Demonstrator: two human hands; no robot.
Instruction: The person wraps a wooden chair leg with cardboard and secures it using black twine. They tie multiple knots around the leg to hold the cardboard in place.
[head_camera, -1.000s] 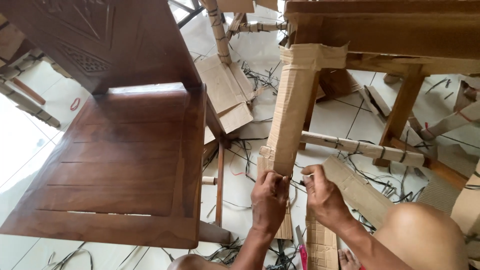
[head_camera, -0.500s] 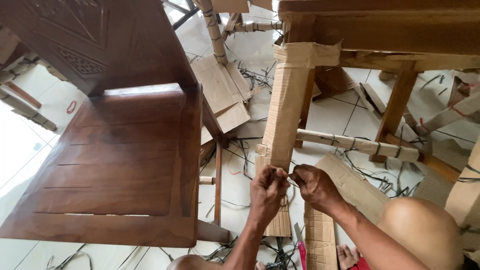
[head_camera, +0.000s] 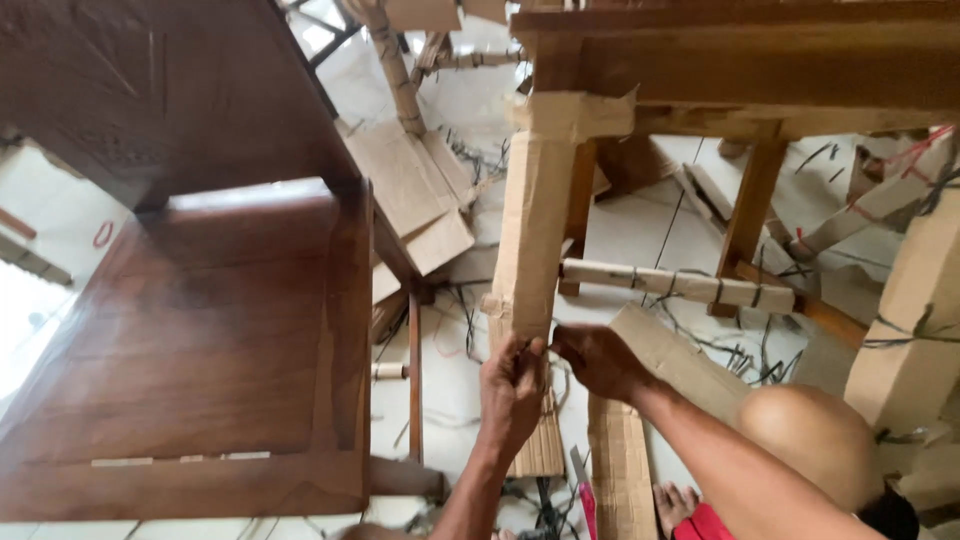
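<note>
Since the earlier frame, both hands have been drawn together at the lower part of the cardboard-wrapped leg (head_camera: 535, 235). The left hand (head_camera: 512, 392) is clenched on the cardboard's edge; the right hand (head_camera: 598, 358) is pinched beside it, on what cannot be told. If the grip is eased, the wrapping could probably slide or spring open. The tiled floor (head_camera: 640, 225) is strewn with cardboard scraps (head_camera: 415, 190) and cut straps; a dark wooden chair (head_camera: 200, 320) stands close at the left.
</note>
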